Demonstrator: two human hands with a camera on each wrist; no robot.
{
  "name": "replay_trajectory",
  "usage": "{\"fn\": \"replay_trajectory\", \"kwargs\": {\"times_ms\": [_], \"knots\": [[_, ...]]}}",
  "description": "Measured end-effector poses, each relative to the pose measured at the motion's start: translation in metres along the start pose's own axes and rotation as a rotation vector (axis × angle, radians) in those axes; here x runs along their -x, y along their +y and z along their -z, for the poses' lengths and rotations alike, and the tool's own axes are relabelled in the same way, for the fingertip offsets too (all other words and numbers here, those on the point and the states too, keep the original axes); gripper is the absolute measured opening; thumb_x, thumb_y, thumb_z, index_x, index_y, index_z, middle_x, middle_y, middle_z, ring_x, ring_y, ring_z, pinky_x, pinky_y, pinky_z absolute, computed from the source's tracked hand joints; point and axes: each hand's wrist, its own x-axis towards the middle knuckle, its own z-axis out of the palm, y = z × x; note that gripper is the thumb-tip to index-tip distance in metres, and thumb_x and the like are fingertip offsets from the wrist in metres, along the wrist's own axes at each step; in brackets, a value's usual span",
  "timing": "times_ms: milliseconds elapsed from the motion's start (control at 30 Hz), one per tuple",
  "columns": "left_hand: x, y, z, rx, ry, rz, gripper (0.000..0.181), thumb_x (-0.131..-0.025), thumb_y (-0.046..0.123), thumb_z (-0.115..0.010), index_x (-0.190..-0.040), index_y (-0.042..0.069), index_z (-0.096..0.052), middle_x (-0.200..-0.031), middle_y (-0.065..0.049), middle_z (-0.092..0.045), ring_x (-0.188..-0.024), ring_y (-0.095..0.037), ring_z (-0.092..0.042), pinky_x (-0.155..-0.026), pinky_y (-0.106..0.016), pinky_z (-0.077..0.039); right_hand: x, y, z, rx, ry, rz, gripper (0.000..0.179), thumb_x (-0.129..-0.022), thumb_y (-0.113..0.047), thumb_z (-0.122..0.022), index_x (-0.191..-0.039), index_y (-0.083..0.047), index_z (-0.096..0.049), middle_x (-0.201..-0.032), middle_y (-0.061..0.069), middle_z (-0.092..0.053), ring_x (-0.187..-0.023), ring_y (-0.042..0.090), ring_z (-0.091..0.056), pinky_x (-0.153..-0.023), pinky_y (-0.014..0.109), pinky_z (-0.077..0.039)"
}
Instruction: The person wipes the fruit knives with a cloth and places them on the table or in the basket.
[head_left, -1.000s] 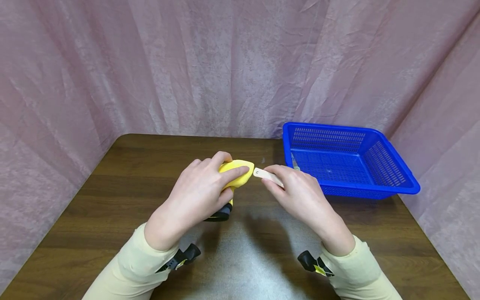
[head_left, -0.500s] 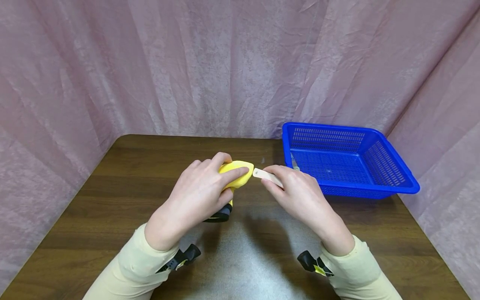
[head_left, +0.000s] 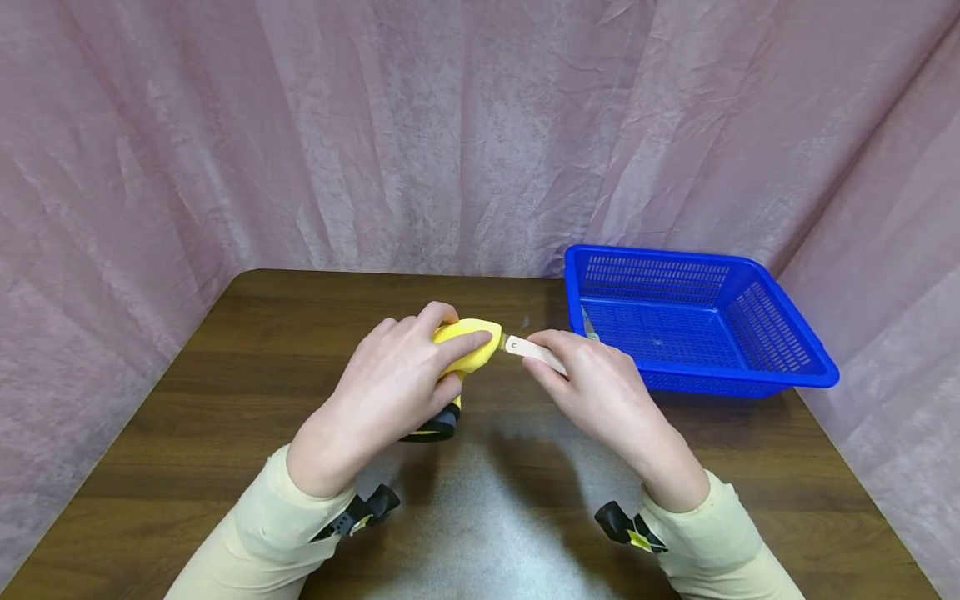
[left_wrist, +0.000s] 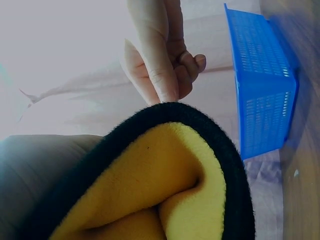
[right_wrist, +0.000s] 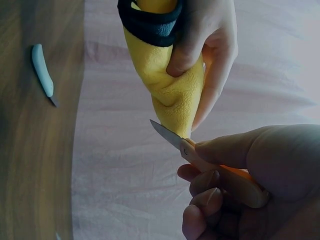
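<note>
My left hand (head_left: 386,371) grips a yellow cloth (head_left: 474,342) with dark edging, bunched and folded, its index finger stretched along the cloth toward the tip. In the left wrist view the cloth (left_wrist: 135,185) hangs in a fold with its black border facing the camera. My right hand (head_left: 596,375) holds a small knife (head_left: 536,352) by its cream handle, pivot end toward the cloth. The right wrist view shows the short, pointed steel blade (right_wrist: 165,134) bare, right at the cloth's lower end. The right thumb lies along the handle, fingers curled beneath.
A blue plastic basket (head_left: 675,377) stands at the back right of the wooden table (head_left: 225,400). At its inner left side shows a small pale knife-like object (head_left: 590,325). Another pale-handled knife (right_wrist: 42,72) lies on the table in the right wrist view. Pink curtains (head_left: 450,142) surround the table.
My left hand has drawn the cloth slightly to the left. A bit of blade now shows between cloth and handle in the head view. The right hand stays put.
</note>
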Motion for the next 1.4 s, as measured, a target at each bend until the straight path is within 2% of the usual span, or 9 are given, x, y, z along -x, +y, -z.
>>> {"fn": "replay_trajectory", "kwargs": {"times_ms": [1400], "knots": [[0.0, -0.024, -0.001, 0.035, -0.07, 0.125, 0.056, -0.088, 0.008, -0.078, -0.141, 0.027, -0.076, -0.129, -0.013, -0.065, -0.078, -0.03, -0.067, -0.073, -0.045, -0.051, 0.0, 0.0, 0.003, -0.012, -0.004, -0.023, 0.024, -0.11, -0.033, -0.068, -0.126, -0.02, -0.08, -0.092, -0.007, -0.071, -0.076, 0.018, -0.062, -0.071, 0.048, -0.053]]}}
